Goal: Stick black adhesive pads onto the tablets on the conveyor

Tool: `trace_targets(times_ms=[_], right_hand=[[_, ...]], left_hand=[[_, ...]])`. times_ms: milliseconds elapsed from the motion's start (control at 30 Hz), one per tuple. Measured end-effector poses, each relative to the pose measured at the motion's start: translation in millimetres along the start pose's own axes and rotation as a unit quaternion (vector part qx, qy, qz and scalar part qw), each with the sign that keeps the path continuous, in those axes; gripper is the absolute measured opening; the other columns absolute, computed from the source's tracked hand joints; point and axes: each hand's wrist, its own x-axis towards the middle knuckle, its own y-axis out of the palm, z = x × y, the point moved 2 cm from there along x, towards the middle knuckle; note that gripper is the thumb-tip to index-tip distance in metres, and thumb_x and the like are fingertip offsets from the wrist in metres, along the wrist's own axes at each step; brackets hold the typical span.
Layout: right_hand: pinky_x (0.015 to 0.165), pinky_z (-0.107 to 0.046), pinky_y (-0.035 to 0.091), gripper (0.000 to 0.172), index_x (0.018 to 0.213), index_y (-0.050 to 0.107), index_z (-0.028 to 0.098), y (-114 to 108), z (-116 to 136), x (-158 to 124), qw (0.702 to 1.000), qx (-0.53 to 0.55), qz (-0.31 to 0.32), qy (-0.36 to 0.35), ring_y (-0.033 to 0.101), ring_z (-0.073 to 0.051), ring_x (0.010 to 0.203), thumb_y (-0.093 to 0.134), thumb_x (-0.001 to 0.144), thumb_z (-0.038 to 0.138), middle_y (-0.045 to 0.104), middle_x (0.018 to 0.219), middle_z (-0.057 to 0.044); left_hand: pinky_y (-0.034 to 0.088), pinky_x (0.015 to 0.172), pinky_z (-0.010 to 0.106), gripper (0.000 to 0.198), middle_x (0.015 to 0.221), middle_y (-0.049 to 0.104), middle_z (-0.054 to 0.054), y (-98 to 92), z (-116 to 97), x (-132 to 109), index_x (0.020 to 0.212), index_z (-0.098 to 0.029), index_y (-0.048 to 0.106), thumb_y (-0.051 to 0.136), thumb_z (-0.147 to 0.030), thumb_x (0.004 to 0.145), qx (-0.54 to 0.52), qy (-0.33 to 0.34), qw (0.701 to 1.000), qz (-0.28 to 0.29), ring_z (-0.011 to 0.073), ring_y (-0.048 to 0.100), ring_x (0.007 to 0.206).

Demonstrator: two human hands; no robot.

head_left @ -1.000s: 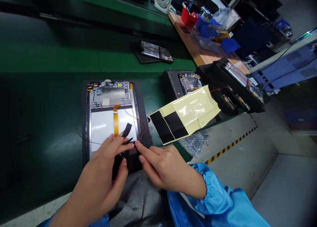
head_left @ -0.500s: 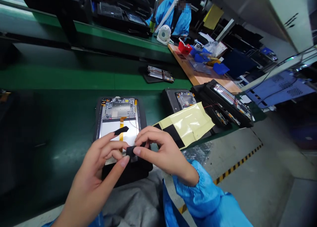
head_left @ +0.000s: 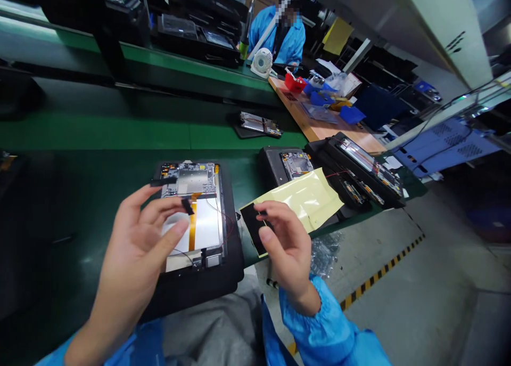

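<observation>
An open tablet (head_left: 205, 227) with its circuit board, silver plate and orange ribbon showing lies in a black tray (head_left: 199, 286) on the green belt in front of me. My left hand (head_left: 136, 243) hovers over its left side with fingers spread; short black tape strips (head_left: 163, 181) stick to two fingertips. My right hand (head_left: 285, 243) is curled to the right of the tray. Its forefinger and thumb pinch at a black tape patch (head_left: 250, 222) on the near corner of a yellow backing sheet (head_left: 307, 198).
More open tablets lie on the belt: one further back (head_left: 259, 124), one under the yellow sheet (head_left: 295, 163), and a stack in black trays (head_left: 359, 166) at right. A co-worker in blue (head_left: 279, 35) sits behind a white fan (head_left: 261, 62) at a wooden table (head_left: 319, 126).
My hands have come apart. The left has lifted with tape strips on its fingertips; the right has moved right from the tablet's lower edge to the black patch on the yellow sheet.
</observation>
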Motion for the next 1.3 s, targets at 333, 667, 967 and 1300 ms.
trace_targets(times_ms=[333,667,967,1300], right_hand=[[0.111,-0.047,0.061,0.076,0.169,0.036,0.023,25.6,-31.1,-30.3,0.976,-0.174,0.095,0.088,0.076,-0.029,0.126,0.070,0.101,0.022,0.078,0.135,-0.015],[0.112,-0.042,0.064,0.065,0.161,0.047,0.027,36.4,-30.3,-44.8,0.988,-0.123,0.051,0.076,0.079,-0.025,0.124,0.068,0.101,0.015,0.080,0.135,-0.012],[0.124,-0.052,0.057,0.073,0.170,0.040,0.028,42.3,-21.6,-54.4,0.966,-0.237,0.091,-0.048,0.076,-0.028,0.135,0.058,0.102,0.007,0.078,0.145,-0.012],[0.129,-0.066,0.046,0.080,0.178,0.023,0.025,45.6,-22.6,-66.6,0.962,-0.235,0.138,0.008,0.050,-0.034,0.162,0.056,0.106,0.012,0.056,0.170,-0.018]], left_hand=[[0.059,0.111,0.045,0.062,0.135,0.077,0.014,24.4,18.8,100.8,0.162,-0.022,0.053,0.055,-0.037,0.102,0.371,0.175,0.788,0.459,0.0293,0.074,0.121],[0.060,0.098,0.034,0.052,0.128,0.078,0.012,46.3,4.8,131.1,0.151,-0.023,0.067,0.052,-0.030,0.101,0.379,0.154,0.747,0.524,0.0235,0.074,0.109],[0.058,0.109,0.039,0.049,0.139,0.076,0.011,43.7,10.9,135.2,0.148,-0.027,0.070,0.055,-0.031,0.101,0.370,0.151,0.759,0.514,0.0280,0.073,0.124],[0.048,0.121,0.046,0.062,0.146,0.069,0.013,42.1,15.4,111.5,0.163,-0.028,0.052,0.063,-0.039,0.103,0.379,0.204,0.734,0.526,0.0316,0.062,0.138]])
